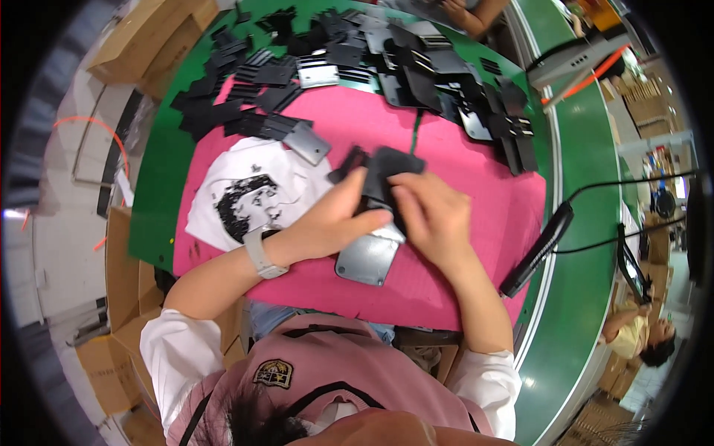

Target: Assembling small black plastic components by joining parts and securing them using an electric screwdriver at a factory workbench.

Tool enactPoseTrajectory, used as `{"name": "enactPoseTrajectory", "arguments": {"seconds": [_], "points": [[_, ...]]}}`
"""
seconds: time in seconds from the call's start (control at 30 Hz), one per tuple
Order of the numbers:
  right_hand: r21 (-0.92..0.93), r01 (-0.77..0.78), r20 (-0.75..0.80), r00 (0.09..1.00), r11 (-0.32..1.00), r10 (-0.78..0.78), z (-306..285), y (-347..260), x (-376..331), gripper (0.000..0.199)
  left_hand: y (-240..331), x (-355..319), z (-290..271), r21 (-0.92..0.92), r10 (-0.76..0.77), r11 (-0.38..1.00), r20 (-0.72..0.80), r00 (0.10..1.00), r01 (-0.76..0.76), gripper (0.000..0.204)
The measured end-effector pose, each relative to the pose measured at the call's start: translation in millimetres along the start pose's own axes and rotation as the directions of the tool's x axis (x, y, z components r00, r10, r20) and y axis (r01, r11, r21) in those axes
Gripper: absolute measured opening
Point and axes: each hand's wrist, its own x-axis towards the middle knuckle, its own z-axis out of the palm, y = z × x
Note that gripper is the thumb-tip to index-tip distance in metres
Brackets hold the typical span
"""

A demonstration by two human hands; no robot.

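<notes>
My left hand [338, 219] and my right hand [431, 215] meet over the pink mat [476, 186], both gripping a black flat piece [383, 172] held between them. Under the hands a grey metal plate [366, 260] with rounded corners lies on the mat. A grey watch band circles my left wrist. A white cloth with a black print [245, 197] lies just left of my left hand.
Heaps of black flat parts [401, 59] and a few grey plates [306, 143] cover the far side of the green table [152, 201]. A black bar-shaped tool with a cable [537, 251] lies at right. Cardboard boxes [149, 37] stand at left. Other people sit at top and lower right.
</notes>
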Motion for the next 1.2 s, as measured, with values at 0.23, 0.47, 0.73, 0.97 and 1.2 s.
{"name": "enactPoseTrajectory", "arguments": {"seconds": [0.23, 0.47, 0.73, 0.97, 1.2], "points": [[0.163, -0.394, -0.177, 0.89, 0.904, 0.42, -34, 21, 5, 0.009, 27, -15, 3, 0.946, 0.546, 0.288, -0.035, 0.837, -0.148, 0.027], [0.059, -0.347, -0.196, 0.915, 0.936, 0.352, -42, 18, 5, 0.009, 39, -68, -43, 0.944, 0.574, 0.092, -0.309, 0.758, 0.316, 0.016], [0.017, -0.362, -0.266, 0.897, 0.932, 0.353, -59, 23, 0, 0.009, 26, -75, -61, 0.952, 0.597, 0.209, -0.304, 0.742, 0.222, 0.013], [-0.117, -0.548, -0.554, 0.728, 0.828, 0.404, -126, 21, -63, 0.011, 33, -78, -73, 0.94, 0.628, 0.313, -0.312, 0.713, 0.136, 0.007], [-0.565, -0.802, -0.479, 0.512, 0.196, 0.713, -140, 44, -115, 0.071, 43, -65, -67, 0.902, 0.556, 0.417, -0.35, 0.754, 0.111, 0.006]]}}
